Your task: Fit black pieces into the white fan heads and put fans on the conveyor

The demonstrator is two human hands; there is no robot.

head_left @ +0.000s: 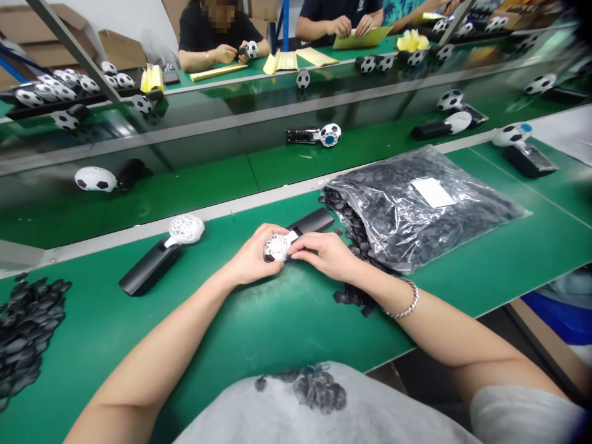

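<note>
My left hand (256,256) is wrapped round a white openwork ball (276,246) with a few black patches, joined to a black handle (312,222) that points up and right. At the ball's right side, my right hand (321,253) pinches with thumb and forefinger; whatever is between the fingertips is too small to make out. Left of my hands lies a second unit, a white lattice ball (186,229) on a black handle (145,268). Loose black pieces (356,228) spill from a clear plastic bag (425,209) just beyond my right hand.
A heap of black pieces (30,330) lies at the far left of the green table (250,345). Beyond a metal edge, a green belt (222,182) carries several football-patterned units. People work at the opposite side, with yellow sheets (280,62) before them.
</note>
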